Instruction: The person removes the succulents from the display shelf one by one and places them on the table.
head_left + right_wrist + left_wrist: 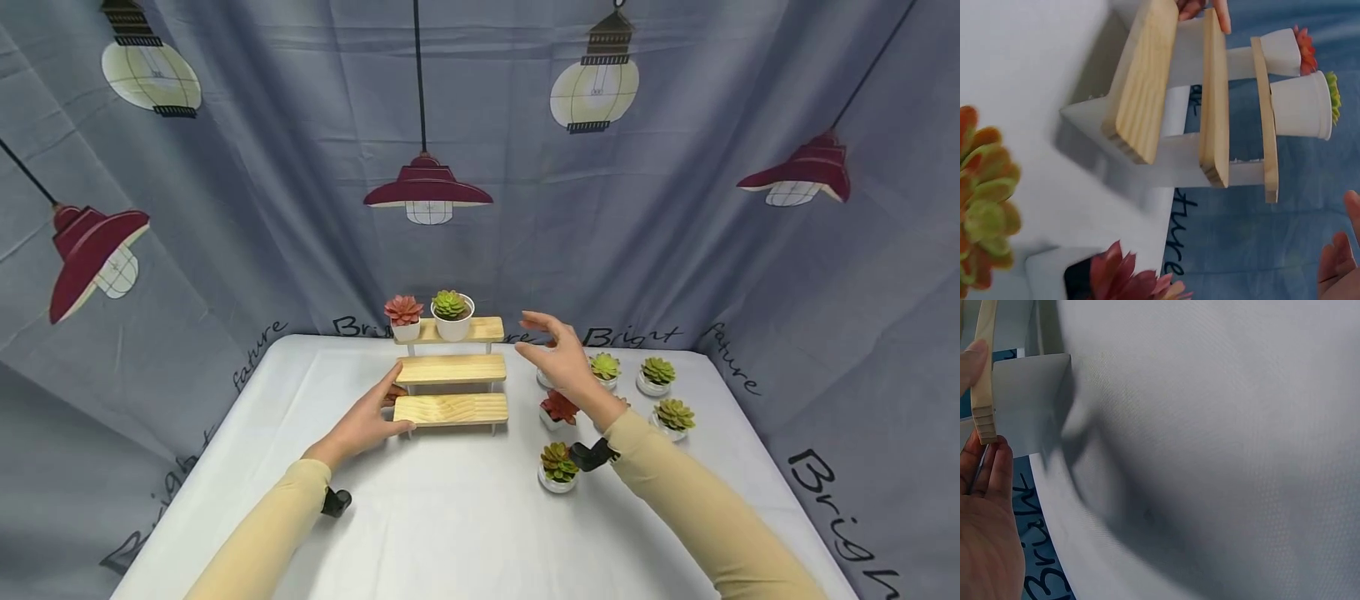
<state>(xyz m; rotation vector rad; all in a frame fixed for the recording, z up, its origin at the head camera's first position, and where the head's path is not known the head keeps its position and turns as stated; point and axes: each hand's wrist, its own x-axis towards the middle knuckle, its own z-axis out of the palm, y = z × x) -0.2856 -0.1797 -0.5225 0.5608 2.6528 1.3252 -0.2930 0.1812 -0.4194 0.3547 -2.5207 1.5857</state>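
A three-tier wooden plant stand [450, 408] with white legs stands toward the back of the white table. My left hand [365, 419] grips its left side, the thumb at the lowest board and the fingers near the middle one. On the top board sit a red succulent in a white pot [405, 315] at the left end and a green succulent in a white pot [452, 317] beside it. My right hand [561, 360] is in the air right of the top board, fingers parted, holding nothing. It also shows at the edge of the right wrist view.
Several potted succulents stand on the right of the table, among them a dark red one [558, 407], a red-green one [558, 465] and green ones [657, 372], partly behind my right forearm. A grey-blue curtain [480, 250] with printed lamps hangs behind the table.
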